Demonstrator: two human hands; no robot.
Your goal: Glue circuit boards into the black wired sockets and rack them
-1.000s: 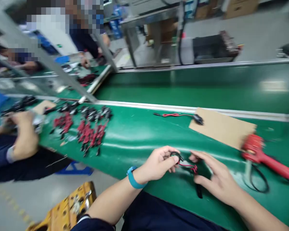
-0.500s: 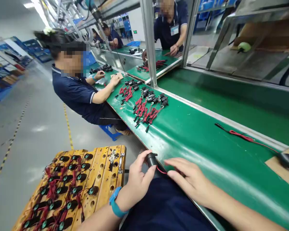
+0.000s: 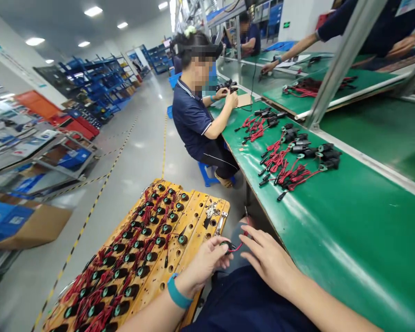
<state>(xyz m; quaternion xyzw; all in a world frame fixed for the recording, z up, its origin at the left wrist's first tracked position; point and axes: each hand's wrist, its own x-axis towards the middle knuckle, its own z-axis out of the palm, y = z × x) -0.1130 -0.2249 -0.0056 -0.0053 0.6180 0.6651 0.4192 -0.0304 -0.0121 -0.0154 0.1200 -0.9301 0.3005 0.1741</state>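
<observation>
My left hand grips a small black cylindrical part with a greenish end, pinched between thumb and fingers. A red wire leads from it, bends upward past the fingertips of my right hand, and ends in a thin dark tip. My right fingers are stretched and slightly spread, close to the wire; whether they touch it is unclear. Below and left of my hands lies a yellow wooden board with rows of holes. Many of these hold similar black parts with green tops and bundled red wires.
A green-topped bench runs along the right, bearing piles of black parts with red wires. A seated co-worker works at its far end. Another person's arm reaches across behind the metal frame post. Cardboard box at left.
The view has swung left, showing more of the board and aisle. My hands have moved from the bench edge toward the board, with the black part still in my left hand.
</observation>
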